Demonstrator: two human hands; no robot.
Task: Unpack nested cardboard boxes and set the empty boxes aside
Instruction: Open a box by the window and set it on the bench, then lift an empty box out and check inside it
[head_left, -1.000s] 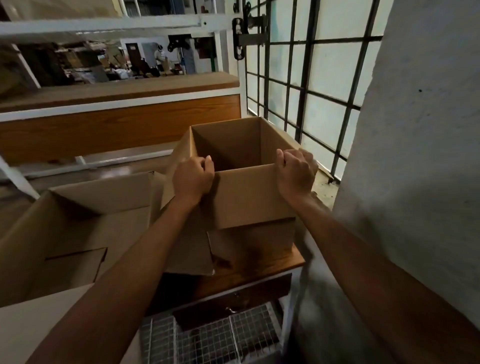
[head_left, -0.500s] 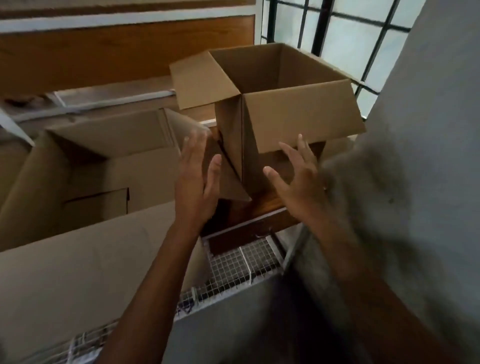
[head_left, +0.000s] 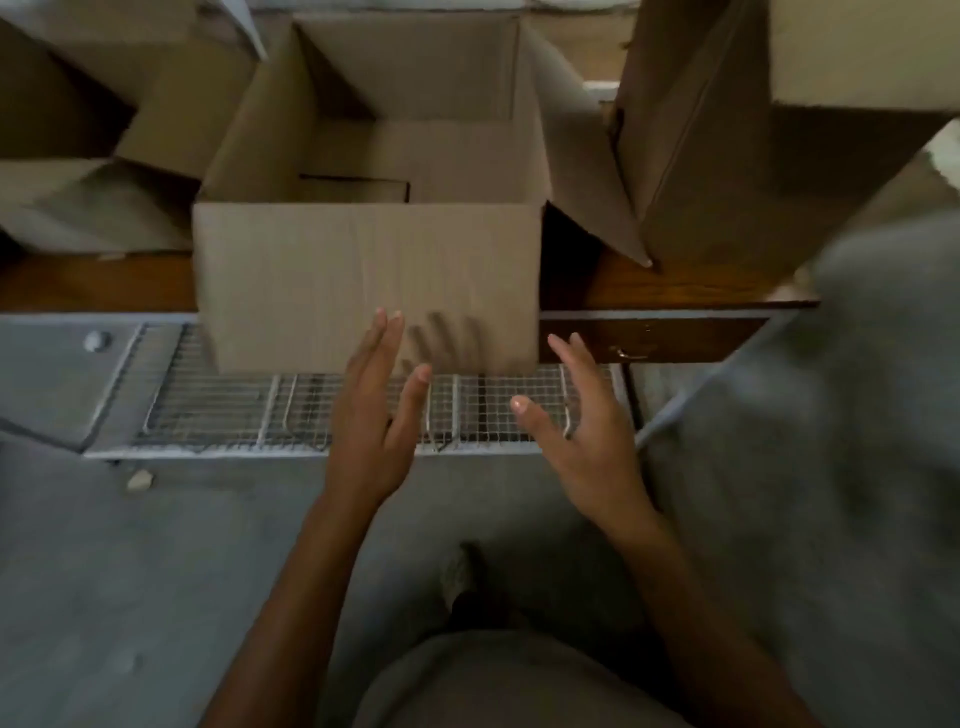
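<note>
2 empty hands, left hand (head_left: 371, 415) and right hand (head_left: 582, 436), hover fingers straight before the open box (head_left: 363, 280).

open box (head_left: 363, 280) centre on table (head_left: 675, 285), near flap over front edge | second box (head_left: 727, 156) right of it, on table | third box (head_left: 78, 202) left | wire rack (head_left: 234, 410) below table front | left hand (head_left: 371, 410), right hand (head_left: 587, 431) side by side before flap, apart

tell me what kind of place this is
Likely a storeroom or workshop back area. Several open cardboard boxes crowd a wooden table with a drawer, a wire mesh rack sits below it, and the floor is bare grey concrete.
</note>
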